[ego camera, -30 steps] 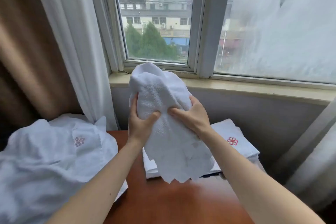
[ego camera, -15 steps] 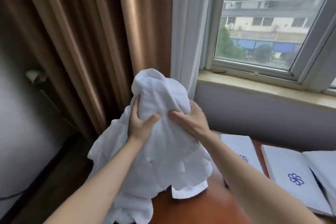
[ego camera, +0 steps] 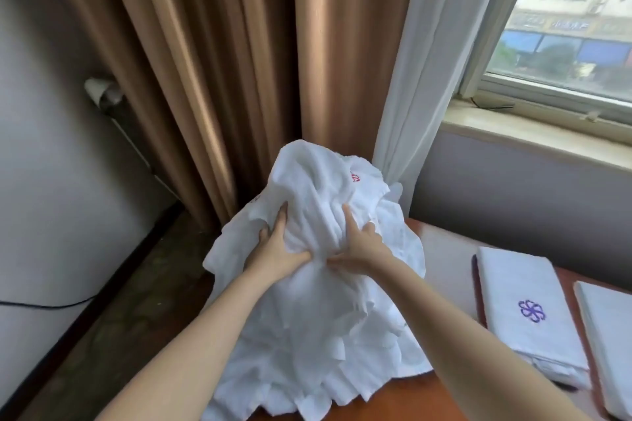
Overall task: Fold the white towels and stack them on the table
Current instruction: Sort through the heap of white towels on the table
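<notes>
A crumpled white towel [ego camera: 318, 202] with a small red emblem sits atop a heap of unfolded white towels [ego camera: 307, 352] at the left end of the wooden table [ego camera: 393, 403]. My left hand [ego camera: 273, 249] grips its left side and my right hand [ego camera: 362, 246] grips its right side, thumbs pressed into the cloth toward each other. A folded white towel [ego camera: 526, 311] with a purple flower emblem lies on the table to the right. Another folded towel [ego camera: 608, 345] lies beyond it at the frame's edge.
Brown curtains [ego camera: 212, 61] and a sheer white curtain [ego camera: 427, 61] hang right behind the heap. A window sill [ego camera: 533, 137] runs along the back right. Left of the table are the dark floor [ego camera: 119, 301], a black cable and a grey wall.
I have turned left, from the window to the table's left end. Both hands have brought the held towel down onto the heap of unfolded towels.
</notes>
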{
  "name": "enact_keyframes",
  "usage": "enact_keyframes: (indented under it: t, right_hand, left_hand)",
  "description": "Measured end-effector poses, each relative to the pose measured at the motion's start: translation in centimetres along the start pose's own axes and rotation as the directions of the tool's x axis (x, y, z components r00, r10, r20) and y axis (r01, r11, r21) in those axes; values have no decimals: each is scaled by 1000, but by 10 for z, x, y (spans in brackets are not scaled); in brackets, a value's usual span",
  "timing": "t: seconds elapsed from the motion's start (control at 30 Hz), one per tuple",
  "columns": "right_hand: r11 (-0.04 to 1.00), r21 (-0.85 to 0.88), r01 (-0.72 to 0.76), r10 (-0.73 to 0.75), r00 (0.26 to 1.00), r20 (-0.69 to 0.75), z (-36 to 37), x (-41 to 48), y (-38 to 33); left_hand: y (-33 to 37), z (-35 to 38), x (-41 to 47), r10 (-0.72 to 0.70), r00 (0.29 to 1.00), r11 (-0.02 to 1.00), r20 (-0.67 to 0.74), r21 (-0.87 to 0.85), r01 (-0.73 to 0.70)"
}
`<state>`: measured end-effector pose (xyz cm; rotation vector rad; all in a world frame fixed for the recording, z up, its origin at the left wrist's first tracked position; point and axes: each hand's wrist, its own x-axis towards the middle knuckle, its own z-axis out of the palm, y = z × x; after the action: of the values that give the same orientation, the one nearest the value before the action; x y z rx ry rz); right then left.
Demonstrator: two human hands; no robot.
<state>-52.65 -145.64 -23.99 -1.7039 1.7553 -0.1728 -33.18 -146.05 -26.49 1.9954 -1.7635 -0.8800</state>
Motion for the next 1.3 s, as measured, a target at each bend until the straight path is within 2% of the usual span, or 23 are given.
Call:
enact_keyframes:
  t: [0.13, 0.23, 0.33, 0.47, 0.6, 0.73, 0.83, 0.97, 1.13, 1.3]
  right_hand:
    - [999, 7, -38, 38, 999, 9, 11, 11, 8]
    - [999, 23, -30, 31, 1000, -7, 18, 12, 13]
    - [1000, 24, -7, 7, 1000, -2, 13, 10, 17]
    - [999, 26, 45, -45, 999, 5, -1, -3, 28]
    - [996, 41, 84, -86, 995, 45, -14, -25, 45]
    - [997, 13, 70, -70, 998, 0, -31, -53, 73]
    - [1000, -7, 25, -25, 998, -53, -51, -78, 108]
    - [998, -30, -61, 57, 990, -131, -78, -117, 168]
    - [989, 4, -147, 145, 970, -195, -107, -164, 244]
    - [974, 59, -219, 227, 941, -251, -131, -204, 314]
  left_hand:
    - [8, 13, 11, 94, 991, 994, -91, 63, -89]
    - [10, 20, 11, 9, 992, 1000, -122, 10, -8]
    - [6, 21, 6, 12, 996, 999, -90, 52, -7]
    - [26, 19, -15, 23, 971, 988, -236, 151, 13]
    - [56, 29, -41, 110, 903, 991, -416, 114, -68]
    - [97, 42, -59, 275, 800, 957, -533, 75, -279]
    - [135, 64, -70, 400, 783, 911, -476, 116, -395]
    - [186, 114, -89, 508, 804, 860, -308, 130, -493]
    - [237, 184, -115, 544, 834, 838, -94, 93, -537]
    - [284, 239, -139, 574, 817, 810, 57, 103, -577]
